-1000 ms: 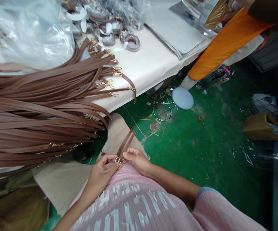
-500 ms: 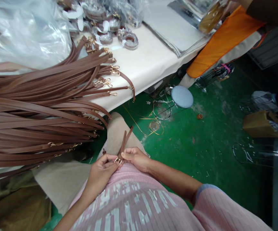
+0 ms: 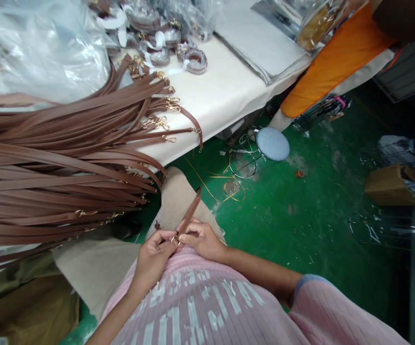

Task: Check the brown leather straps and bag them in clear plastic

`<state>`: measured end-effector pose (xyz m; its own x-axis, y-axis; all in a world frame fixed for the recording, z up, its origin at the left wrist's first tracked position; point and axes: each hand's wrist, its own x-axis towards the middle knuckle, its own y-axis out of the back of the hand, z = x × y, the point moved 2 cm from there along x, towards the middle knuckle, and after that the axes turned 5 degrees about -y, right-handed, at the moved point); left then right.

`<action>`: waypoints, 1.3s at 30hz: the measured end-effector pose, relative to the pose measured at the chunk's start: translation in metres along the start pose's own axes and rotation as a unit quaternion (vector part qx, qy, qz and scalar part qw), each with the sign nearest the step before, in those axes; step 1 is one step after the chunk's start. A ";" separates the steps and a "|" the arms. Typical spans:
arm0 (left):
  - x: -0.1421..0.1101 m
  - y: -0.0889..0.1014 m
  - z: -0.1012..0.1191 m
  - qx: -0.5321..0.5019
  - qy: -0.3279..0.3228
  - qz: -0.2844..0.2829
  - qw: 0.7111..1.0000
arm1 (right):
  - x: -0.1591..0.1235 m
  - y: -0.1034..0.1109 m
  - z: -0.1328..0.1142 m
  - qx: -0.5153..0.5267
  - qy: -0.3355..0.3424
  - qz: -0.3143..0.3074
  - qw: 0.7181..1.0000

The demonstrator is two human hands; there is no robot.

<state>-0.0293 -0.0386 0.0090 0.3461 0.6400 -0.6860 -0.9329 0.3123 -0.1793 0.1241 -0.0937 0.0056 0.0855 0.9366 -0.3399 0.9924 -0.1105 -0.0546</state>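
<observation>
1. Head view: from my remote seat I watched a narrow brown strap point(image 3: 190, 209) held in front of the wearer's waist, between both hands, over the beige trousers point(image 3: 177, 191).
2. The strap looked smooth and matte, the same brown as the pile of straps point(image 3: 67, 122) on the pale counter point(image 3: 214, 91); it slanted up and away, tapering to a narrow tip.
3. At its near end I made out a small, shiny, gold-toned metal fitting point(image 3: 173, 239), partly covered, so I could not tell its full shape.
4. The left hand point(image 3: 152, 254) had thumb and fingers pinching that fitting.
5. The right hand point(image 3: 207, 243) pinched the strap just beside it, thumb on top, fingers curled behind.
6. Both hands were close together, just above the pink shirt's hem point(image 3: 193, 261).
</observation>
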 end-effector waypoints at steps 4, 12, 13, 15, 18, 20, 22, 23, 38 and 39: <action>0.001 0.003 0.000 -0.063 0.005 0.011 0.998 | -0.004 -0.005 -0.009 -0.224 0.150 0.000 0.963; 0.001 0.009 0.006 -0.121 0.001 0.047 0.991 | 0.001 -0.017 -0.025 -0.466 0.282 -0.017 0.839; 0.000 0.010 0.008 -0.125 0.003 0.048 0.991 | 0.003 -0.015 -0.027 -0.436 0.272 -0.039 0.857; -0.001 0.010 0.014 -0.124 0.001 0.034 0.992 | 0.007 -0.007 -0.030 -0.339 0.235 -0.062 0.909; -0.002 0.008 0.026 -0.093 -0.033 -0.025 0.995 | 0.019 0.005 -0.031 -0.231 0.152 -0.058 0.959; -0.002 0.007 0.031 -0.065 -0.067 -0.078 0.993 | 0.028 0.009 -0.029 -0.216 0.114 -0.108 0.964; -0.002 0.007 0.032 -0.046 -0.084 -0.123 0.988 | 0.036 0.011 -0.025 -0.179 0.085 -0.174 0.965; -0.002 0.008 0.032 -0.035 -0.086 -0.137 0.986 | 0.038 0.012 -0.023 -0.146 0.069 -0.189 0.969; 0.014 0.025 0.044 0.232 -0.058 -0.155 0.958 | 0.041 0.037 0.011 -0.135 0.004 -0.024 0.991; 0.016 0.023 0.048 0.234 -0.055 -0.161 0.957 | 0.041 0.036 0.006 -0.131 0.019 -0.063 0.989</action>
<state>-0.0405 0.0130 0.0275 0.6410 0.5186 -0.5658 -0.6375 0.7702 -0.0163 0.1630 -0.0614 -0.0158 -0.0426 0.9499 -0.3097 0.9839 0.0937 0.1522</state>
